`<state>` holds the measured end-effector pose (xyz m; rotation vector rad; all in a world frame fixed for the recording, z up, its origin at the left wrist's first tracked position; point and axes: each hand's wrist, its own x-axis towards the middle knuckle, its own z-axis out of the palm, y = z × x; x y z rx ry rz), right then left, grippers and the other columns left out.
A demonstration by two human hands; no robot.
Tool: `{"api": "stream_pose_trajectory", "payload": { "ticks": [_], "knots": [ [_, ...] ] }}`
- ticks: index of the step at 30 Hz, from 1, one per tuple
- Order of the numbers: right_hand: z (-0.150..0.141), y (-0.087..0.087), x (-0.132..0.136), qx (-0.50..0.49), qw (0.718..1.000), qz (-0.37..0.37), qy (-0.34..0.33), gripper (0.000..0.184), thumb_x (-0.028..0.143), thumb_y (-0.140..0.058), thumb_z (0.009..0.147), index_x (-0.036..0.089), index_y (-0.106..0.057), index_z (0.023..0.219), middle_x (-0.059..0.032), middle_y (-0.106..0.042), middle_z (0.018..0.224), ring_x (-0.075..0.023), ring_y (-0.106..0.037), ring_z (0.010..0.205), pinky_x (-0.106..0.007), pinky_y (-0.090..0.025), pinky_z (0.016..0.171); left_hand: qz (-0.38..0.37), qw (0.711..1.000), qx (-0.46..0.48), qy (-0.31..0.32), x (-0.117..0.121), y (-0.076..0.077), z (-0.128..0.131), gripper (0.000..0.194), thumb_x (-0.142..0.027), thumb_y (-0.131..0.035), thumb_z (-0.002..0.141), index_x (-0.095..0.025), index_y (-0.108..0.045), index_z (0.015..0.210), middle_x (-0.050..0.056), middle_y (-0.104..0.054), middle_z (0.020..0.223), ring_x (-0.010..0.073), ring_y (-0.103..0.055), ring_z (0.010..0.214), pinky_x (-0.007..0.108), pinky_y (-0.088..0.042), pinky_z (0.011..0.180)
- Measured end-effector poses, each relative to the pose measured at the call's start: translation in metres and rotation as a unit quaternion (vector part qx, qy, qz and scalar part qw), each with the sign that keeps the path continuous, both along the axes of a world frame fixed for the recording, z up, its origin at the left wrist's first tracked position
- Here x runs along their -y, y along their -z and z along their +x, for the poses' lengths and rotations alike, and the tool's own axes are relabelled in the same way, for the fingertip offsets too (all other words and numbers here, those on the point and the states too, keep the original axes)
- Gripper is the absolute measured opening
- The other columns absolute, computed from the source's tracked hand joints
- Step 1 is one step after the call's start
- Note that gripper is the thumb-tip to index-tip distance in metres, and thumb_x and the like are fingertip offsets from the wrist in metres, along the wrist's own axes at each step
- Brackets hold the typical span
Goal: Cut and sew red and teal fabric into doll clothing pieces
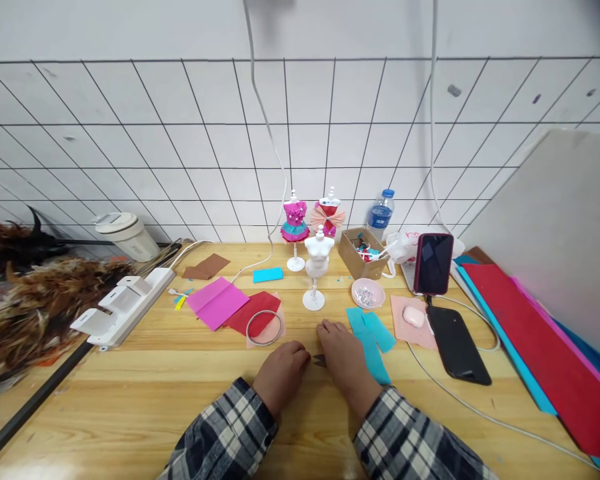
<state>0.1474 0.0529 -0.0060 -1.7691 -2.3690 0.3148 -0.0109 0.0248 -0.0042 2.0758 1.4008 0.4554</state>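
My left hand (284, 372) rests low over the table, fingers curled and pressed together near its thumb; anything within them is hidden. Close beside it, my right hand (344, 360) is closed over what look like scissors (320, 361), whose dark pointed tip pokes out toward my left hand. Just beyond both hands stands a bare white mini dress form (317, 257) on a round base. Teal fabric pieces (375, 350) lie against the right side of my right hand. Left of the form, a metal ring (249, 333) lies on red fabric (255, 308) and a peach piece (275, 327).
Two dressed mini forms (295, 223) (329, 217) stand behind, beside a cardboard box (363, 267) and water bottle (381, 212). A pink dish (380, 295) holds rhinestones. Phones (457, 343), cables, and felt sheets (545, 333) occupy the right; a power strip (130, 307) and feathers (75, 293) the left.
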Motion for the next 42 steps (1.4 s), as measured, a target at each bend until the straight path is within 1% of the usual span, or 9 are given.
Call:
{"api": "stream_pose_trajectory", "payload": {
  "ticks": [7, 11, 16, 20, 24, 30, 34, 37, 42],
  "knots": [
    [0.009, -0.006, -0.009, -0.147, 0.989, -0.018, 0.007, 0.019, 0.006, -0.051, 0.083, 0.017, -0.065, 0.091, -0.0079, -0.069, 0.092, -0.0183, -0.062, 0.091, -0.029, -0.048, 0.08, -0.076, 0.967, 0.196, -0.141, -0.003, -0.003, -0.005, 0.008, -0.015, -0.057, 0.076, -0.019, -0.056, 0.082, 0.002, -0.062, 0.074, 0.0189, -0.06, 0.077, 0.036, -0.046, 0.077],
    [0.002, -0.012, 0.001, -0.268, 0.963, -0.036, 0.021, 0.02, 0.021, -0.049, 0.088, 0.017, -0.064, 0.101, -0.0051, -0.072, 0.094, -0.0137, -0.067, 0.081, -0.024, -0.053, 0.07, -0.147, 0.887, 0.374, -0.227, 0.001, -0.009, -0.003, 0.026, -0.026, -0.064, 0.074, -0.021, -0.039, 0.077, -0.001, -0.062, 0.076, 0.0126, -0.062, 0.071, 0.027, -0.05, 0.069],
    [-0.011, -0.014, 0.03, -0.462, 0.884, -0.016, 0.068, 0.019, 0.029, -0.057, 0.084, 0.023, -0.072, 0.093, -0.003, -0.073, 0.09, -0.0181, -0.068, 0.08, -0.03, -0.055, 0.07, -0.233, 0.767, 0.527, -0.282, 0.013, -0.014, 0.008, 0.038, -0.026, -0.076, 0.067, -0.02, -0.038, 0.073, -0.006, -0.058, 0.066, 0.0078, -0.063, 0.064, 0.02, -0.052, 0.065],
    [-0.01, -0.015, 0.043, -0.41, 0.911, 0.034, 0.031, 0.022, 0.028, -0.054, 0.087, 0.026, -0.072, 0.1, -0.0022, -0.073, 0.095, -0.0176, -0.067, 0.086, -0.03, -0.053, 0.078, -0.267, 0.695, 0.586, -0.318, 0.013, -0.014, 0.012, 0.028, -0.012, -0.07, 0.074, -0.019, -0.043, 0.074, -0.005, -0.058, 0.065, 0.0047, -0.063, 0.062, 0.014, -0.053, 0.064],
    [-0.01, -0.012, 0.048, -0.331, 0.939, 0.074, -0.052, 0.03, 0.024, -0.048, 0.091, 0.023, -0.064, 0.116, -0.0039, -0.068, 0.113, -0.0171, -0.063, 0.1, -0.03, -0.047, 0.09, -0.276, 0.665, 0.608, -0.334, 0.014, -0.009, 0.014, 0.023, -0.009, -0.063, 0.08, -0.018, -0.044, 0.072, -0.004, -0.059, 0.066, 0.0038, -0.064, 0.062, 0.011, -0.053, 0.064],
    [-0.006, -0.014, 0.04, -0.309, 0.95, 0.051, -0.012, 0.02, 0.019, -0.053, 0.089, 0.022, -0.072, 0.094, -0.0023, -0.072, 0.091, -0.0154, -0.064, 0.086, -0.027, -0.048, 0.081, -0.277, 0.707, 0.577, -0.302, 0.022, -0.004, 0.016, 0.032, -0.023, -0.076, 0.07, -0.019, -0.047, 0.082, -0.002, -0.067, 0.071, 0.0087, -0.068, 0.07, 0.018, -0.054, 0.069],
    [0.014, -0.022, 0.036, -0.309, 0.95, 0.022, -0.041, 0.025, 0.019, -0.05, 0.09, 0.022, -0.068, 0.108, -0.0039, -0.07, 0.094, -0.0153, -0.063, 0.089, -0.026, -0.048, 0.08, -0.258, 0.8, 0.489, -0.234, 0.018, -0.007, 0.01, 0.037, -0.032, -0.079, 0.062, -0.016, -0.055, 0.085, 0.006, -0.072, 0.076, 0.0178, -0.07, 0.075, 0.03, -0.055, 0.07],
    [0.051, -0.025, 0.045, -0.291, 0.956, -0.001, -0.034, 0.028, 0.022, -0.048, 0.09, 0.024, -0.068, 0.11, -0.0048, -0.069, 0.098, -0.0161, -0.063, 0.091, -0.027, -0.05, 0.08, -0.187, 0.872, 0.405, -0.202, 0.013, -0.005, 0.001, 0.027, -0.032, -0.074, 0.067, -0.016, -0.059, 0.083, 0.006, -0.072, 0.081, 0.0185, -0.068, 0.081, 0.033, -0.053, 0.078],
    [0.148, -0.015, 0.077, -0.245, 0.966, -0.032, 0.07, 0.024, 0.038, -0.053, 0.085, 0.028, -0.074, 0.088, -0.0053, -0.071, 0.093, -0.0201, -0.065, 0.086, -0.03, -0.052, 0.077, -0.098, 0.933, 0.297, -0.177, 0.013, 0.003, -0.009, 0.01, -0.026, -0.063, 0.076, -0.018, -0.064, 0.083, 0.003, -0.07, 0.079, 0.0175, -0.065, 0.077, 0.032, -0.05, 0.074]
  ]
}}
